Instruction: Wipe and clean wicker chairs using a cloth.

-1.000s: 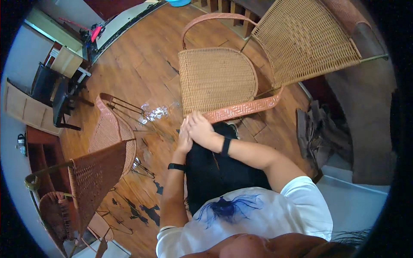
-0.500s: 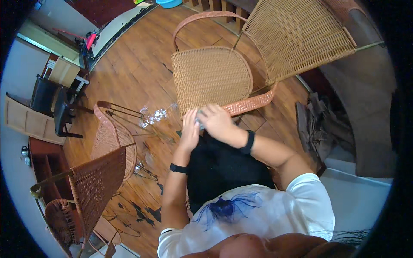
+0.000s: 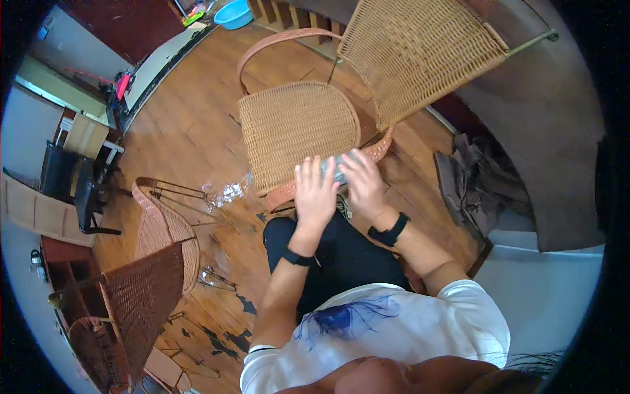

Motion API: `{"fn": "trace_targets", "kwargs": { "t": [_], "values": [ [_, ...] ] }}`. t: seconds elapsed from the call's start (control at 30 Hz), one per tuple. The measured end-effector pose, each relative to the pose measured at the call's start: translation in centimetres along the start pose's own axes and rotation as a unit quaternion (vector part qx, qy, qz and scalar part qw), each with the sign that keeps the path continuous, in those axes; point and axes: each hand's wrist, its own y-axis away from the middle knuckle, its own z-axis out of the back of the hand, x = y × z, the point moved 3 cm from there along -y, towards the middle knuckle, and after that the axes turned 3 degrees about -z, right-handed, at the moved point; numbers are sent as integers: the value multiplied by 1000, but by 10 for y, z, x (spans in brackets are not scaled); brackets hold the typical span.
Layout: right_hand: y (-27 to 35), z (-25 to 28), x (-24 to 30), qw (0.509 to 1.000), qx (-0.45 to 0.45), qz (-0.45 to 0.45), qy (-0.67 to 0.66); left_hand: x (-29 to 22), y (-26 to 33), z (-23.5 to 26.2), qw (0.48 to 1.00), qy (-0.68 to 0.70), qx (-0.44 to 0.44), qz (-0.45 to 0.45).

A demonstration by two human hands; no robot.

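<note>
A wicker armchair [image 3: 298, 128] with a tan woven seat stands in front of me, its near armrest [image 3: 282, 195] wrapped in glossy reddish-brown weave. A pale grey-blue cloth [image 3: 338, 172] lies over that armrest, between my hands. My left hand [image 3: 316, 200] presses on the armrest at the cloth's left end, its fingers laid over the top. My right hand [image 3: 365, 187] curls over the cloth's right part, fingers bent round the armrest. Both palms and the cloth's underside are hidden.
A second wicker chair [image 3: 141, 289] stands at the left, near a black chair [image 3: 82, 190]. Crumpled clear plastic [image 3: 230, 190] lies on the wood-look floor. Dark brown fabric [image 3: 476, 184] is heaped at the right. A blue basin [image 3: 233, 14] sits at the far edge.
My hands have moved right along the armrest with the cloth and drawn slightly apart, so more of it shows. The whole view has shifted, with the armchair now farther left.
</note>
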Motion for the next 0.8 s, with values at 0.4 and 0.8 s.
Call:
{"fn": "trace_targets", "kwargs": {
  "t": [0.4,0.8],
  "values": [
    [-5,-26,29,994,46,65,-70,34,39,6,998,-29,-21,50],
    [2,39,-61,1000,-9,-6,-14,-48,-40,-30,995,-52,-13,-79]
  ]
}}
